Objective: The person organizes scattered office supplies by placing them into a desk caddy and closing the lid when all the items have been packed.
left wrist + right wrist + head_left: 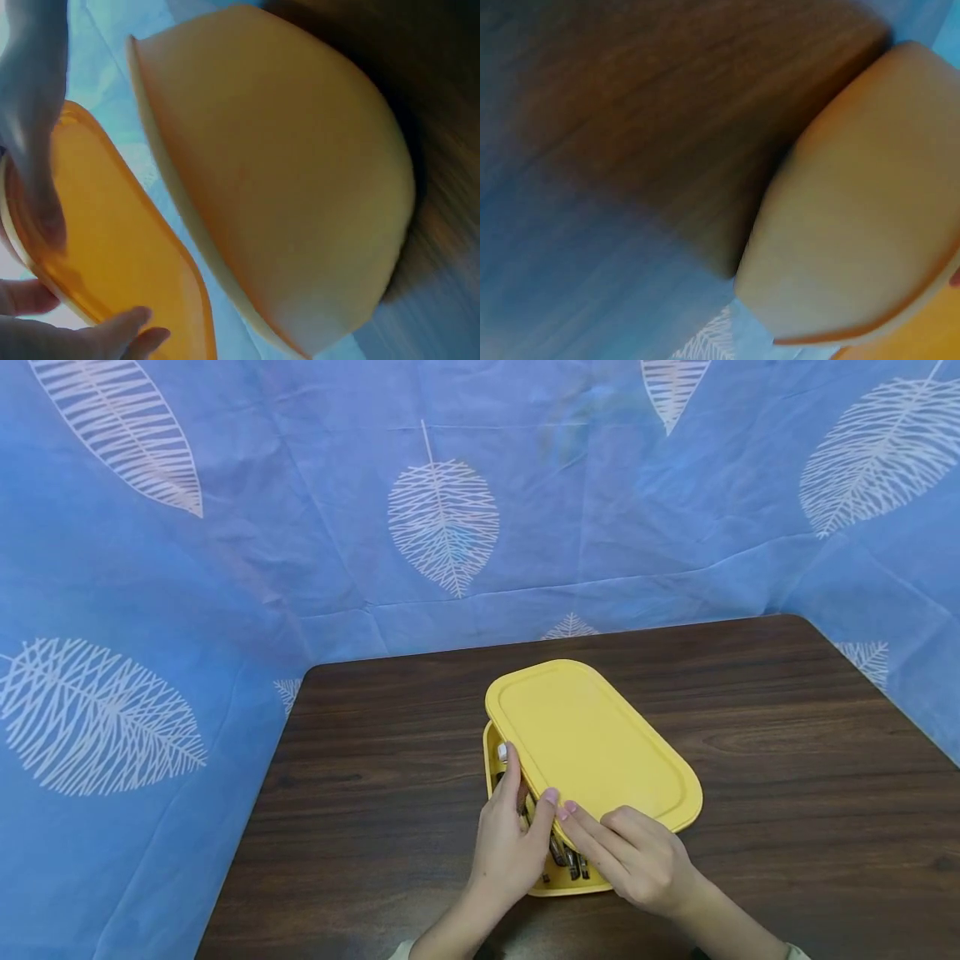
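A yellow lid (592,743) sits askew over a yellow box (573,891), turned and shifted to the right. The left hand (502,852) holds the lid's near left edge, its thumb on the rim and index finger stretched along the side. Close beside that thumb, the right hand (648,864) grips the near edge, two fingertips on top; its thumb is hidden. Several slender dark items with shiny ends (572,865) show in the uncovered part of the box, and a small white piece (502,752) lies near its far left corner. The lid's underside (127,232) appears in the left wrist view.
The box stands on a dark wood-grain table (375,793), near its front edge. A blue cloth with white leaf prints (337,527) hangs behind and to both sides. The box's outer wall (870,195) fills much of the right wrist view.
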`<state>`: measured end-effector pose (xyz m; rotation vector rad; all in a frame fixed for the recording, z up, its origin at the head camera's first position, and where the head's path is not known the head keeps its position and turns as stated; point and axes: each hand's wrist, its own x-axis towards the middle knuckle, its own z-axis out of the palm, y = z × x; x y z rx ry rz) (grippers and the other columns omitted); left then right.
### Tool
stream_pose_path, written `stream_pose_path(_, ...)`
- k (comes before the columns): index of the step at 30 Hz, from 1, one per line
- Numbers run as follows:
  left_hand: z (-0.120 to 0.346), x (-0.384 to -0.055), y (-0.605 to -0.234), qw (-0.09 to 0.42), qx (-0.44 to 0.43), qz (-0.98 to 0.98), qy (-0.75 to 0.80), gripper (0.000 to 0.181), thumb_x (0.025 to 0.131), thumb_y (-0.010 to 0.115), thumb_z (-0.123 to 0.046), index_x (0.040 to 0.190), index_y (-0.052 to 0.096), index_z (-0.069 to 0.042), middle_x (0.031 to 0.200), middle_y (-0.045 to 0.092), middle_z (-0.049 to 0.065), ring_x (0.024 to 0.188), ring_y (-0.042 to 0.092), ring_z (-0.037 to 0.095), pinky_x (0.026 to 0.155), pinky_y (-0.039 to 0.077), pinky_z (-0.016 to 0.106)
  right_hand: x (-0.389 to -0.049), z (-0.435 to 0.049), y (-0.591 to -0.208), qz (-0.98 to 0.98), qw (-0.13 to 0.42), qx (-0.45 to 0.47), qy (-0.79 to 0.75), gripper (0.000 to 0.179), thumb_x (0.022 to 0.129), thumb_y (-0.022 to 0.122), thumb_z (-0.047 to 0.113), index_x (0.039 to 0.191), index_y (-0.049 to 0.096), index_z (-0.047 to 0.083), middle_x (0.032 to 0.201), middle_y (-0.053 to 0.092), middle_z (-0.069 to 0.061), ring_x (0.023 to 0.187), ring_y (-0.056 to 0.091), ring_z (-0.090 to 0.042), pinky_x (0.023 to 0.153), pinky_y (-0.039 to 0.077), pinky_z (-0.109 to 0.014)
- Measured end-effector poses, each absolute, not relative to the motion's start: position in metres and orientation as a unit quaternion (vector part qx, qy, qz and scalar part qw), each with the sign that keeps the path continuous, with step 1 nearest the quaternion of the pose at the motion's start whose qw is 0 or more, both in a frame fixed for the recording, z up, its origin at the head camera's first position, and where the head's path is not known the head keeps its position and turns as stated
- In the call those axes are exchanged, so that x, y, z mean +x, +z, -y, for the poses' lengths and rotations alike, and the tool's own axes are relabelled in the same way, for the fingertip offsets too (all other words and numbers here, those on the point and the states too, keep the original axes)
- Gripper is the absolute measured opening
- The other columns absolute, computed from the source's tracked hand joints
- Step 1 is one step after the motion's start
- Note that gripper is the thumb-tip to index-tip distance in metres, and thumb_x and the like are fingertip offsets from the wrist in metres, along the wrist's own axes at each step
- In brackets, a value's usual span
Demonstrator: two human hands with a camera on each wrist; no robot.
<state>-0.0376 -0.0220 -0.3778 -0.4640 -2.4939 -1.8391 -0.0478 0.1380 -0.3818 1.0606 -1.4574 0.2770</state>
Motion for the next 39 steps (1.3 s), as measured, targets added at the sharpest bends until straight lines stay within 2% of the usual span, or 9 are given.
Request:
stream_pose_path(4, 0.02, -0.038, -0.377, -0.039, -0.104, 0.727, -0.678, 0.069, 0.099, 0.052, -0.01, 0.154, 0.01, -0.005, 0.065, 0.055, 0.009, 0.043, 0.033, 0.0, 0.041, 0.033, 0.011, -0.047, -0.136, -0.383, 0.636, 0.605, 0.465, 0.112, 0.023, 0.096, 0.05, -0.007, 0.104, 0.072, -0.008, 0.074, 0.074, -0.009, 0.051, 0.033, -0.004, 0.046, 0.025, -0.01)
stream_pose_path(7, 0.02, -0.039, -0.377, -0.067, -0.086, 0.658, -0.745, 0.07, 0.098, 0.049, -0.001, 0.155, 0.008, -0.007, 0.107, 0.066, 0.021, 0.056, 0.056, -0.001, 0.049, 0.044, 0.008, -0.048, -0.134, -0.383, 0.633, 0.607, 0.468, 0.108, 0.024, 0.096, 0.049, -0.008, 0.104, 0.071, -0.008, 0.075, 0.074, -0.009, 0.051, 0.034, -0.005, 0.046, 0.025, -0.01)
stream_pose_path(10, 0.022, -0.04, -0.377, -0.076, -0.078, 0.617, -0.78, 0.072, 0.097, 0.047, 0.004, 0.155, 0.007, -0.008, 0.157, 0.027, 0.019, 0.083, 0.068, 0.005, 0.059, 0.051, 0.01, -0.047, -0.134, -0.382, 0.631, 0.606, 0.473, 0.105, 0.022, 0.095, 0.05, -0.007, 0.1, 0.072, -0.008, 0.075, 0.074, -0.009, 0.051, 0.036, -0.005, 0.046, 0.026, -0.011)
stream_pose_path(15, 0.031, -0.041, -0.377, -0.075, -0.063, 0.61, -0.786, 0.073, 0.096, 0.048, 0.005, 0.156, 0.012, -0.014, 0.161, 0.019, 0.013, 0.1, 0.069, 0.011, 0.061, 0.052, 0.012, -0.043, -0.14, -0.379, 0.651, 0.573, 0.475, 0.15, 0.038, 0.099, 0.055, 0.029, 0.099, 0.071, -0.006, 0.079, 0.074, -0.01, 0.056, 0.048, -0.013, 0.05, 0.037, -0.02)
stream_pose_path(19, 0.041, -0.041, -0.376, -0.09, -0.066, 0.613, -0.782, 0.072, 0.096, 0.049, 0.005, 0.156, 0.013, -0.015, 0.162, 0.018, 0.012, 0.097, 0.069, 0.011, 0.061, 0.05, 0.011, -0.042, -0.157, -0.384, 0.7, 0.541, 0.381, 0.267, 0.061, 0.096, 0.053, 0.049, 0.104, 0.068, -0.01, 0.09, 0.073, -0.019, 0.071, 0.056, -0.027, 0.071, 0.048, -0.026)
stream_pose_path(23, 0.051, -0.04, -0.377, -0.113, -0.09, 0.605, -0.783, 0.074, 0.096, 0.05, 0.004, 0.156, 0.009, -0.01, 0.161, 0.015, 0.017, 0.117, 0.062, 0.024, 0.075, 0.054, 0.013, -0.036, -0.178, -0.387, 0.83, 0.389, 0.166, 0.364, 0.047, 0.094, 0.06, 0.031, 0.125, 0.06, -0.005, 0.111, 0.068, -0.024, 0.095, 0.059, -0.033, 0.088, 0.047, -0.019)
stream_pose_path(27, 0.056, -0.039, -0.381, -0.135, -0.102, 0.589, -0.79, 0.076, 0.096, 0.05, 0.004, 0.156, 0.003, -0.008, 0.161, 0.013, 0.019, 0.128, 0.052, 0.033, 0.093, 0.053, 0.026, -0.032, -0.192, -0.385, 0.904, 0.112, 0.016, 0.413, 0.061, 0.096, 0.059, 0.033, 0.147, 0.04, 0.006, 0.134, 0.057, -0.022, 0.111, 0.061, -0.037, 0.071, 0.054, -0.027)
stream_pose_path(30, 0.057, -0.04, -0.385, -0.141, -0.095, 0.588, -0.791, 0.075, 0.096, 0.048, 0.005, 0.155, 0.004, -0.006, 0.161, 0.015, 0.019, 0.129, 0.05, 0.033, 0.094, 0.052, 0.026, -0.033, -0.196, -0.387, 0.889, -0.023, -0.016, 0.456, 0.071, 0.099, 0.05, 0.044, 0.154, 0.024, 0.008, 0.146, 0.045, -0.026, 0.118, 0.059, -0.041, 0.073, 0.058, -0.035)
stream_pose_path(39, 0.048, -0.038, -0.392, -0.015, -0.079, 0.802, -0.592, 0.064, 0.1, 0.049, -0.012, 0.153, 0.014, -0.001, 0.153, 0.032, 0.024, 0.128, 0.053, 0.029, 0.097, 0.052, 0.036, -0.034, -0.184, -0.395, 0.871, -0.062, -0.026, 0.487, 0.068, 0.102, 0.044, 0.041, 0.155, 0.018, 0.008, 0.151, 0.036, -0.024, 0.131, 0.047, -0.044, 0.089, 0.055, -0.047)
